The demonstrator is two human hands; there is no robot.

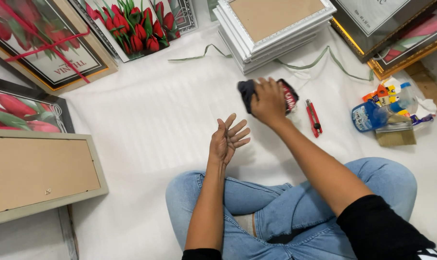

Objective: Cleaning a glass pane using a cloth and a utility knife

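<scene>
Dark crumpled cloth with red patch point(288, 96) is clenched in the right hand point(268, 102) above the white foam sheet point(156, 120), while the left hand point(227, 139) hovers released, fingers spread.

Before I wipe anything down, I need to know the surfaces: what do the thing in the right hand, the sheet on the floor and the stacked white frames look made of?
The dark rag gripped by the right hand looks like soft cloth: it bunches and folds. The white sheet seems thin foam or padding, matte with fine ridges. The stacked frames have glossy white moulded edges, wood or plastic, around brown board backs, likely fibreboard.
</scene>
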